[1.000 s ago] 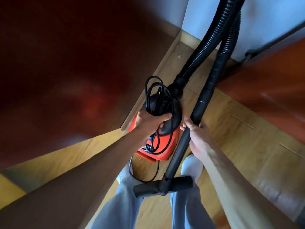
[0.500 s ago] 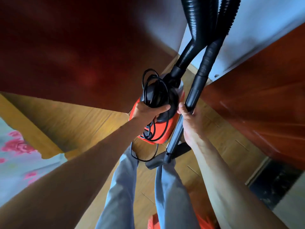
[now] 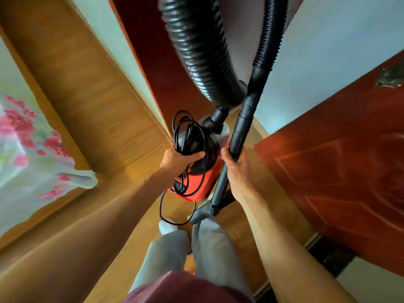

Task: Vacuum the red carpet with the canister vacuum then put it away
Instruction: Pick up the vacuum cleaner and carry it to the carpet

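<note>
The red canister vacuum (image 3: 197,184) with a black top hangs off the wooden floor in front of my legs. My left hand (image 3: 178,159) grips its top handle together with the coiled black power cord (image 3: 188,136). My right hand (image 3: 235,169) is closed around the black wand (image 3: 239,132), whose floor nozzle (image 3: 202,212) dangles just above my feet. The ribbed black hose (image 3: 196,47) loops up from the canister and out of the top of the view. No red carpet shows.
A red-brown door (image 3: 332,171) stands open on the right, with pale walls (image 3: 328,51) behind. A dark red panel (image 3: 157,68) lies ahead. On the left are a wooden bed frame (image 3: 87,95) and a floral bedsheet (image 3: 26,145). Wooden floor (image 3: 140,232) runs underfoot.
I have walked on carrying the vacuum; the view swung, bringing the bed into view on the left and the red door closer on the right. Both grips are unchanged.
</note>
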Tool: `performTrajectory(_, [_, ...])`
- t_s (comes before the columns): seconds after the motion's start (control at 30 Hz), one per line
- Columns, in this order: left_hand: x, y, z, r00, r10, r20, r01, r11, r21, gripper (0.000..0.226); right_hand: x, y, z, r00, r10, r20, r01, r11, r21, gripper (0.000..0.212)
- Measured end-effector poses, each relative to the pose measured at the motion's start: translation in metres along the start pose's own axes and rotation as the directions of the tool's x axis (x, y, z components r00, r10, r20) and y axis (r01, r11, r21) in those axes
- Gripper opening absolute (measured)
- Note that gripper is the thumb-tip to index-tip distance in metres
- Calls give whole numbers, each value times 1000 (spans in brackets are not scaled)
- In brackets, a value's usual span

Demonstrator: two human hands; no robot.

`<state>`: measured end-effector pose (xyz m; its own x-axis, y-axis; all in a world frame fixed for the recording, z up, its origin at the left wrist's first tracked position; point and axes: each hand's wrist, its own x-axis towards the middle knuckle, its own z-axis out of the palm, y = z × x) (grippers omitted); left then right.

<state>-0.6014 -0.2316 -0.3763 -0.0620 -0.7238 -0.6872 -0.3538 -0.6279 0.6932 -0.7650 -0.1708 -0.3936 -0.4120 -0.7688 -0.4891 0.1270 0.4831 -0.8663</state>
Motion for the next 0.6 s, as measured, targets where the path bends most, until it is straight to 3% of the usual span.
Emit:
performTrajectory(0.13, [-48, -39, -52, 993, -81, -91, 69, 989, -133, 36, -47, 5, 43, 990, -10, 144, 25, 994, -102, 19])
performTrajectory(0.3, [-112, -79, -115, 955, -188, -229, 114, 947, -301, 35, -93, -1, 106, 938, -1, 346, 68, 981, -182, 24])
performTrajectory(0.33, [-122, -88, -128, 945, -213, -249, 124, 935, -331, 35, -101, -5, 118, 919, -2, 394, 92, 974, -209, 29])
performTrajectory(0.4, [-168, -122, -160, 876, -286, -388, 82, 882, -465, 34, -136, -11, 155, 807, -29, 590, 217, 943, -251, 43])
performTrajectory(0.43, [-176, -125, -165, 862, -296, -412, 69, 873, -483, 34, -138, -14, 162, 789, -40, 613, 250, 932, -262, 44])
performTrajectory(0.53, [-194, -126, -173, 845, -323, -426, 74, 859, -506, 32, -140, -26, 176, 773, -24, 633, 248, 931, -268, 35])
performTrajectory(0.6, [-230, -134, -188, 775, -374, -509, 26, 824, -566, 31, -164, -32, 193, 688, -32, 725, 342, 896, -284, 28])
